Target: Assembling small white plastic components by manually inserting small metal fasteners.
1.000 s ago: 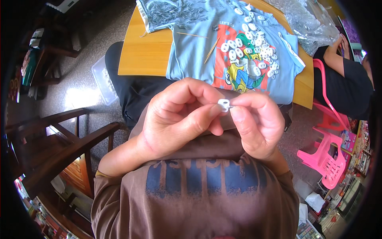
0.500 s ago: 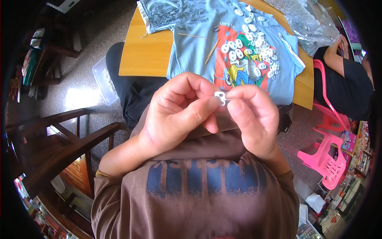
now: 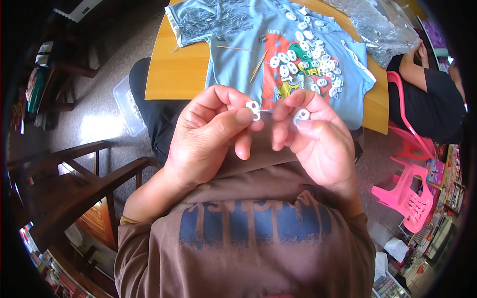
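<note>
My left hand point(image 3: 198, 129) pinches a small white plastic piece with holes point(image 3: 252, 105) between thumb and fingers. A thin metal screw point(image 3: 265, 111) sticks out of that piece toward the right. In my right hand point(image 3: 325, 136), a second white piece, rounded with a hole point(image 3: 301, 115), is held between thumb and fingers. The hands are apart, above my lap and in front of the table's near edge. On the table a light blue printed T-shirt point(image 3: 233, 64) lies spread, with several white oval pieces point(image 3: 283, 57) scattered over its right half.
Dark screw-like bits point(image 3: 213, 22) are heaped on the shirt's upper left; thin wooden sticks point(image 3: 258, 66) lie nearby. Clear plastic bags point(image 3: 372, 25) cover the far right of the wooden table point(image 3: 176, 74). Another person's arm point(image 3: 417, 74) is at right, beside a pink chair point(image 3: 410, 193).
My hands have moved apart, the left keeping the white piece with its screw. A second white piece now shows in my right hand, which has let go of the screw end.
</note>
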Demonstrator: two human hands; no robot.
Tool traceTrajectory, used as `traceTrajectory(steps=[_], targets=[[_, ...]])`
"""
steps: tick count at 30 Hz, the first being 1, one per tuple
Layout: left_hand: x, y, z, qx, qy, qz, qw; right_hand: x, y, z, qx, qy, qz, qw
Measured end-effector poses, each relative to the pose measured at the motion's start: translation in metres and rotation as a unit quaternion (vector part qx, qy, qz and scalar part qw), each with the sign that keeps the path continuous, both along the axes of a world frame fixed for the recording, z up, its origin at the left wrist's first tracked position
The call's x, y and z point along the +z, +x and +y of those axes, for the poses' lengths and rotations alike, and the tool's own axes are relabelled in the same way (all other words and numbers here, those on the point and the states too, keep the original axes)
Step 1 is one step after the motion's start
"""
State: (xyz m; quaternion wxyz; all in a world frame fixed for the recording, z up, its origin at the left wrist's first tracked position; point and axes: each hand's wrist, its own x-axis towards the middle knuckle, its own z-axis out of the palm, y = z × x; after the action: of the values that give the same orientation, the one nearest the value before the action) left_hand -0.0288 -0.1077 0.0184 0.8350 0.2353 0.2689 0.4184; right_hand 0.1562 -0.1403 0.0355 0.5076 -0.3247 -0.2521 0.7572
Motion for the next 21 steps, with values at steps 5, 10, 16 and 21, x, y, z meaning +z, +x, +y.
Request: traceTrajectory(steps=[5, 10, 16, 21], targets=[[0.000, -0.001, 0.000, 0.000, 0.004, -0.007, 1.000, 0.010, -0.002, -0.004, -0.010, 0.021, -0.111, 0.994], [0.002, 0.002, -0.003, 0.022, 0.019, 0.021, 0.999, 0.008, -0.003, -0.006, -0.020, 0.109, -0.229, 0.967], [-0.001, -0.002, -0.001, -0.011, 0.001, -0.034, 0.999, 0.002, -0.003, -0.003, -0.043, 0.032, -0.220, 0.974], [-0.001, 0.000, -0.001, -0.011, -0.010, -0.025, 1.000, -0.006, 0.003, 0.001, -0.018, -0.085, -0.029, 0.996]])
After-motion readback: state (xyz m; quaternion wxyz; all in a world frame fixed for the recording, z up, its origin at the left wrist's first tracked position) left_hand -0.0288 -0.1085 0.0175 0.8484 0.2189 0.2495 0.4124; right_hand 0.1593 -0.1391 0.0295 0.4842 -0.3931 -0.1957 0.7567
